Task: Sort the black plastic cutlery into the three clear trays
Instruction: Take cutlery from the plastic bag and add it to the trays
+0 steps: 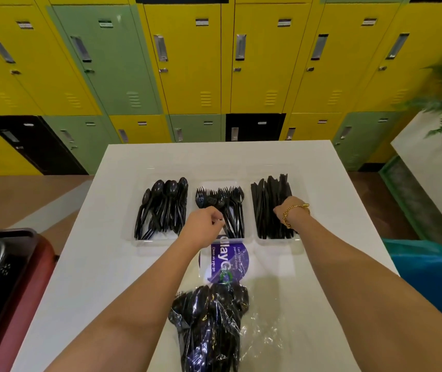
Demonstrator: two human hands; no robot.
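Note:
Three clear trays stand side by side on the white table. The left tray holds black spoons, the middle tray black forks, the right tray black knives. My left hand hovers over the near left corner of the fork tray, fingers pinched together at fork handles. My right hand, with a gold bracelet, reaches down into the knife tray, its fingers hidden among the knives. A clear plastic bag of mixed black cutlery lies close to me.
A purple round sticker is on the table between bag and trays. A dark red tray with black items sits at the left. A blue bin stands at the right. Yellow and green lockers line the back.

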